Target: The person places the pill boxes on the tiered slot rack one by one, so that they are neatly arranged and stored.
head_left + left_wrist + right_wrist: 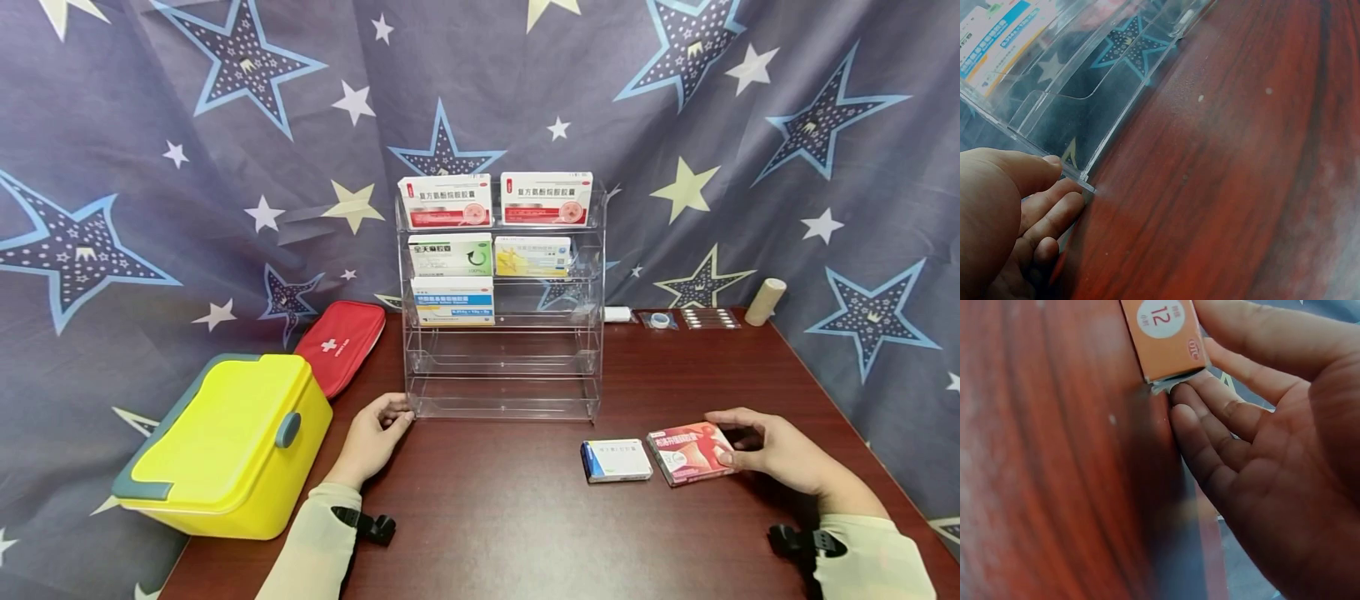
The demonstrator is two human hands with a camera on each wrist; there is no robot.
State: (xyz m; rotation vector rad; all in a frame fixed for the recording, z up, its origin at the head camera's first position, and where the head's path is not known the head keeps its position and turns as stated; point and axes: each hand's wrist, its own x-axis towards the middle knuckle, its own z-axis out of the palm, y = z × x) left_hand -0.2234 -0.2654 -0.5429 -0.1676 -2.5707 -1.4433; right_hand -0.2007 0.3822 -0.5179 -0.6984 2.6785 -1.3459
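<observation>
A clear acrylic display rack (504,408) stands on the table, with medicine boxes on its upper tiers. At its lower left corner, my left hand (378,437) holds the edge; in the left wrist view the thumb (1038,172) lies along the side panel, the other fingers curled beneath it. To the right, my right hand (780,450) pinches a red and orange medicine box (686,454) by its right end. The right wrist view shows the box's orange end (1169,337) beside the thumb. Just left of it lies a white and blue medicine box (618,461).
A yellow lidded case (232,442) and a red first aid pouch (341,346) are at the left. Behind the rack to the right lie a tape roll (660,320), a cotton swab pack (708,318) and a tan bandage roll (766,302). A star-patterned curtain (502,83) borders the table.
</observation>
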